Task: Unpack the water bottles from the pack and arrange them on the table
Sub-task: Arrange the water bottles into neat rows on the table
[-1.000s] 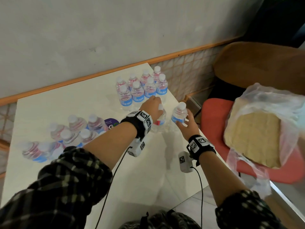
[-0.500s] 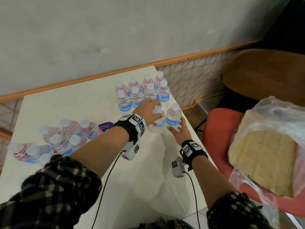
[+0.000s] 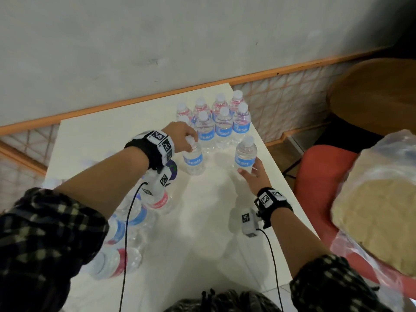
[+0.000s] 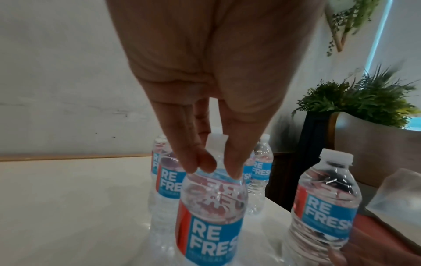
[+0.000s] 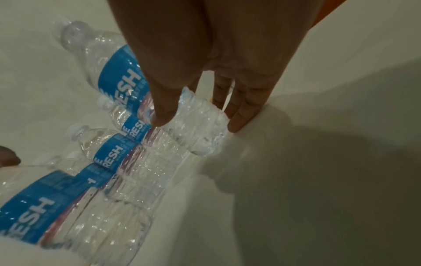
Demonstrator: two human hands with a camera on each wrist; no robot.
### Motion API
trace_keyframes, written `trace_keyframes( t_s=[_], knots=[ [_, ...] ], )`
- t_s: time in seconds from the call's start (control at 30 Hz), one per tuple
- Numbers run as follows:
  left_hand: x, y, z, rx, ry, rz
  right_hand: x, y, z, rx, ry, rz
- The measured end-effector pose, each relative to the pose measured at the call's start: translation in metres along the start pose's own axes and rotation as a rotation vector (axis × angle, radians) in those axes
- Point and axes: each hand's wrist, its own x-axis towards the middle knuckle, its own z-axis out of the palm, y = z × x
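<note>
in the head view, the lower-left bottles still in the pack [image 3: 126,224] are mostly hidden behind the left forearm and blurred, so their count cannot be told; they lie tipped, caps toward the left edge of the frame. the person's checked sleeves are cut off at the bottom corners.

the left hand [image 3: 180,140] reaches in from the lower left to centre frame, wrist bent down. in the left wrist view its fingers [image 4: 193,162] and thumb point downward and pinch the neck of an upright bottle [image 4: 212,212] just under the white cap. this bottle stands on the white table [image 3: 202,221], long axis vertical, just in front of the standing group of bottles [image 3: 222,122] near the table's upper edge.

the right hand [image 3: 254,174] reaches in from the lower right. its thumb and fingers lie nearly straight on either side of the base of a second upright bottle [image 3: 245,156], touching it, near the table's right edge. in the right wrist view the thumb [image 5: 164,111] rests on the ribbed lower body, cap pointing to the upper left of that frame.

at the right of the head view, a red chair [image 3: 319,176] carries a clear bag [image 3: 380,199], partly cut off.
</note>
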Motion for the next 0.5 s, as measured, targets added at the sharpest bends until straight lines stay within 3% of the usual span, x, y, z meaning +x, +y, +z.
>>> trace_keyframes(
  t_s=[0.23,0.5],
  knots=[
    [0.001,0.001,-0.012,-0.043,-0.032,-0.115,0.003,0.007,-0.002,-0.004,0.046,0.058],
    [0.002,0.0,-0.017,0.011,-0.063,-0.142,0.006,0.004,-0.002,-0.058,0.038,0.085]
  ],
)
